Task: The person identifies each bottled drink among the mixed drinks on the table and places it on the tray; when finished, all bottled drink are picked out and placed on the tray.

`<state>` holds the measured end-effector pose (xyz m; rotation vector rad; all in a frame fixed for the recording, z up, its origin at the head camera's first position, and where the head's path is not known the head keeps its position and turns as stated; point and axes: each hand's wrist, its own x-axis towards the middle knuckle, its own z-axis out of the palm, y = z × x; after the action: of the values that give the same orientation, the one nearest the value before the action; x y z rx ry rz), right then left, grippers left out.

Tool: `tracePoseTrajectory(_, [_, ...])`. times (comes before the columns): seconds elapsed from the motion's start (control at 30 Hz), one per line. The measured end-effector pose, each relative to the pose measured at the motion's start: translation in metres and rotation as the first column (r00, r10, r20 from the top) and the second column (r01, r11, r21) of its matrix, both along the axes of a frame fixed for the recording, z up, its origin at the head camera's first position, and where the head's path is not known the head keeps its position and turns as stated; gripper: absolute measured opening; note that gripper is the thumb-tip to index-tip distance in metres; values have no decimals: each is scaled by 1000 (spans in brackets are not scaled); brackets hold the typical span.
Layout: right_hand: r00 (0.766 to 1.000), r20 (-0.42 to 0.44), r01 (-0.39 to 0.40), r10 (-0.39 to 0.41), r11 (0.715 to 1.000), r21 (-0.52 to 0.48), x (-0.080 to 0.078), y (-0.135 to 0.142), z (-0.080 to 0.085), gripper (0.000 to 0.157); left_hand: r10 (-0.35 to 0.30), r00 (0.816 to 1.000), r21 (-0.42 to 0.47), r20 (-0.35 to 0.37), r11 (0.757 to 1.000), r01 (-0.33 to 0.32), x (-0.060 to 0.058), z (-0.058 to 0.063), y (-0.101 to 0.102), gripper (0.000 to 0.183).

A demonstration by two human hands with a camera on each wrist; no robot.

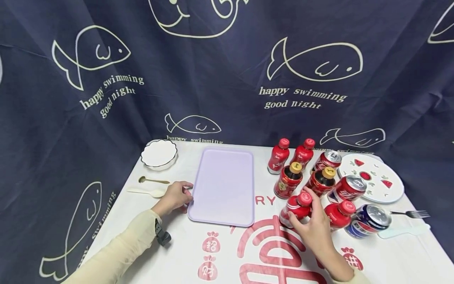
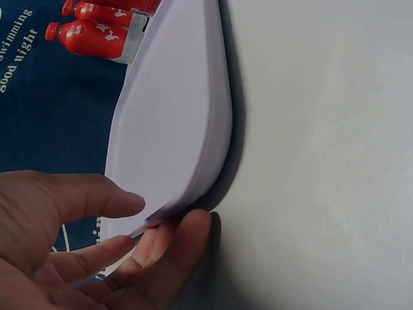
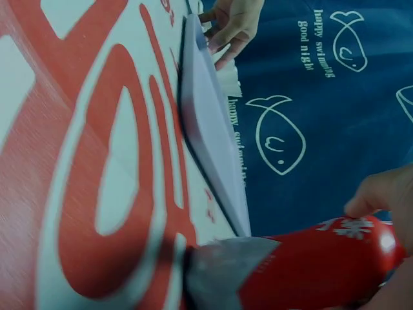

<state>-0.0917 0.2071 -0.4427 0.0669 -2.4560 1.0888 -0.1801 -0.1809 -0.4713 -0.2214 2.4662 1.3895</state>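
Observation:
A lavender rectangular tray (image 1: 223,185) lies on the table. At its left edge, my left hand (image 1: 177,195) holds the rim; in the left wrist view the thumb and fingers (image 2: 190,239) come together round the edge. My right hand (image 1: 315,221) grips a small red plastic bottle (image 1: 299,207) with a red cap, thumb on one side and fingers on the other. The right wrist view shows this bottle's red and silver wrapper close up, its base at the tablecloth. Just right of that hand stands another red bottle (image 1: 339,215), and a blue can (image 1: 369,221) is beside it.
Behind are two red bottles (image 1: 278,157), two dark-drink bottles with gold caps (image 1: 289,181) and red cans (image 1: 347,188). A patterned plate (image 1: 376,175), fork (image 1: 415,213) and pale knife (image 1: 404,231) lie right. At left are a white bowl (image 1: 159,154) and two spoons (image 1: 152,180).

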Motion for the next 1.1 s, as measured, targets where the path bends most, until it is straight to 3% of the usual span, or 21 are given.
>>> tracePoseTrajectory(0.23, [997, -81, 12, -18, 997, -78, 4, -1, -12, 95, 35, 999, 79, 23, 996, -37, -2, -3, -2, 54])
tracePoseTrajectory(0.47, [988, -157, -22, 6, 995, -101, 16, -17, 12, 86, 58, 997, 90, 45, 994, -62, -2, -3, -3, 55])
tracePoseTrajectory(0.6, [979, -204, -47, 28, 995, -86, 14, -20, 15, 83, 53, 997, 101, 49, 993, -57, -2, -4, -3, 53])
tracePoseTrajectory(0.9, [966, -151, -222, 208, 971, -86, -8, -41, 34, 78, 45, 997, 126, 57, 991, -51, -3, -4, -4, 52])
tracePoseTrajectory(1.1, [923, -146, -377, 357, 914, -151, -42, -75, 42, 76, 51, 997, 136, 60, 989, -59, -2, -4, -3, 53])
